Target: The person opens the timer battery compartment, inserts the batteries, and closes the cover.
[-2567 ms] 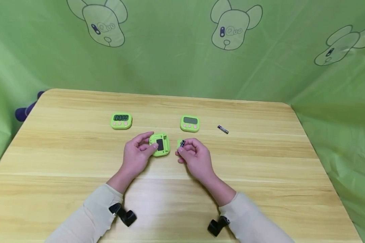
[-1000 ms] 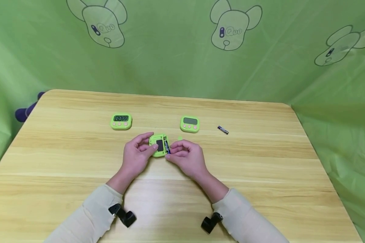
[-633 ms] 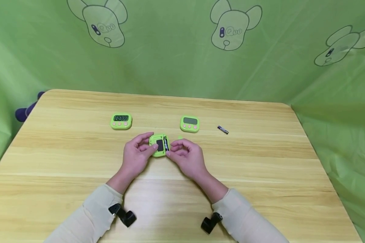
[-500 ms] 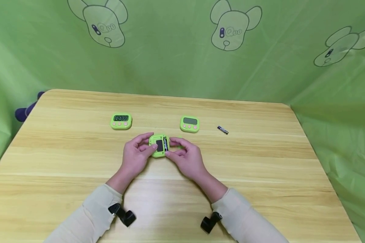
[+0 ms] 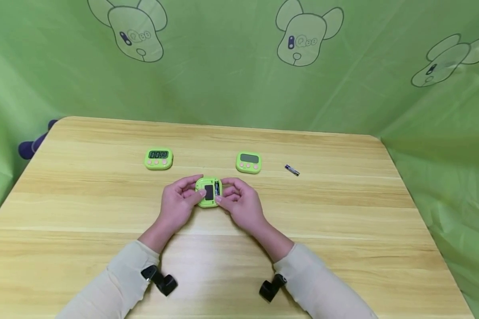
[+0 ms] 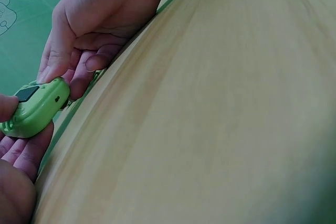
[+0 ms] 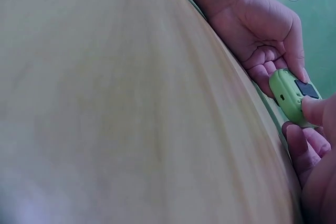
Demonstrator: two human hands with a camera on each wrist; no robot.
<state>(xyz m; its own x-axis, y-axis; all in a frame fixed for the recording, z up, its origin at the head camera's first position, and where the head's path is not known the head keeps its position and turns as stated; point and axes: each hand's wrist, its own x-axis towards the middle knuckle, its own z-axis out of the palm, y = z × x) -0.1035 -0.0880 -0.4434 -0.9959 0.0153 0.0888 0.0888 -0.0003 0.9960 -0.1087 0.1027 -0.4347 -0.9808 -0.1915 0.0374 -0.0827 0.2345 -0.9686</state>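
Both left (image 5: 178,202) and right hand (image 5: 243,204) grip the rounded lime-green plastic timer (image 5: 209,192); uneven pressure could spring its black cylindrical battery (image 5: 217,188) toward the pale wood-grain tabletop's (image 5: 343,212) right edge.

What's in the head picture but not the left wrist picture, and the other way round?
Only the head view shows the timer reading zeros, the blank-screen timer, the loose battery and the inserted battery. Only the left wrist view shows the dark slot in the held timer's side. Both show the left hand and right hand holding it, the wooden table and green cloth.
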